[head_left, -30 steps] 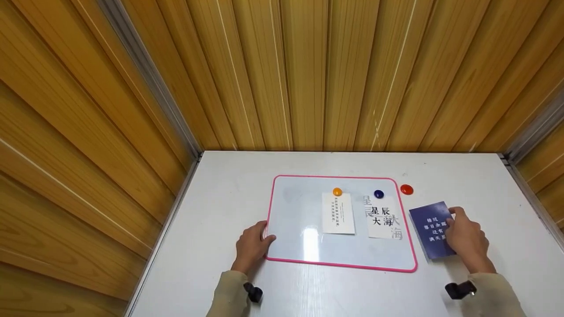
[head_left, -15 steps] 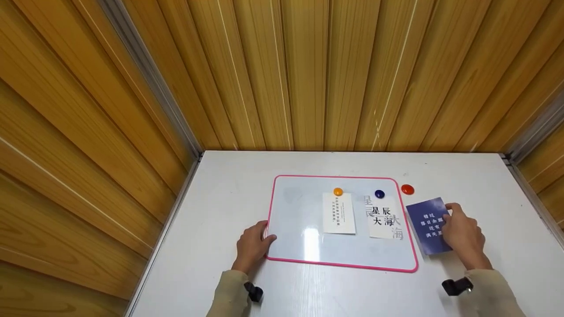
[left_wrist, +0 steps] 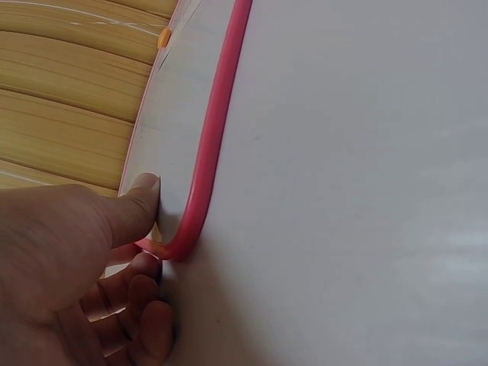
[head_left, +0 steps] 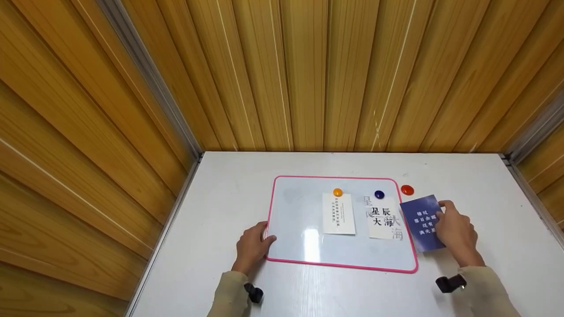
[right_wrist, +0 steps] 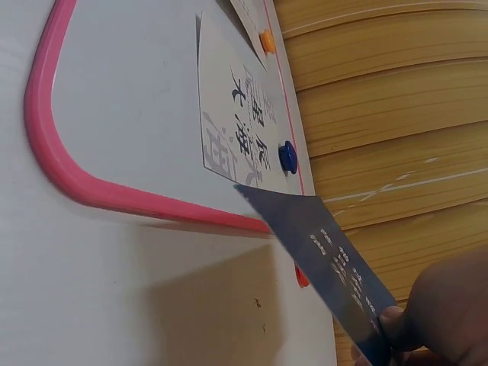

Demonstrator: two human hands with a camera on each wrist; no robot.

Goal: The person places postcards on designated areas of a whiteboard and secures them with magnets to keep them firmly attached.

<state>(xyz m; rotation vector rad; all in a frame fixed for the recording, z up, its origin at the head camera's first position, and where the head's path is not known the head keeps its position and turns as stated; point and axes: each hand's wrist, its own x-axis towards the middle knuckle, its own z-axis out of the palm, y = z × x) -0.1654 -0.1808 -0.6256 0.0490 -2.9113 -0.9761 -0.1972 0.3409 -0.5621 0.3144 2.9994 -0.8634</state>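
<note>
A small whiteboard (head_left: 293, 211) with a pink frame lies flat on the white table. At its left edge my left hand (head_left: 252, 245) grips the frame, thumb over the face and fingers against the rim, as the left wrist view shows. My right hand (head_left: 457, 231) pinches a dark blue card (head_left: 422, 224) with white writing by its right side. The card hovers, tilted, beside the board's right edge and slightly overlaps the frame in the head view. Two white cards are on the board: one (head_left: 338, 215) below an orange magnet (head_left: 337, 192), the other (head_left: 382, 229) below a dark blue magnet (head_left: 379, 194).
A red magnet (head_left: 407, 190) lies on the table (head_left: 211, 193) just outside the board's upper right corner. Wood-patterned panels (head_left: 304, 79) rise behind the table and along its sides.
My right hand has carried the blue card leftward and slightly up, toward the board's right edge. My left hand keeps its place on the frame.
</note>
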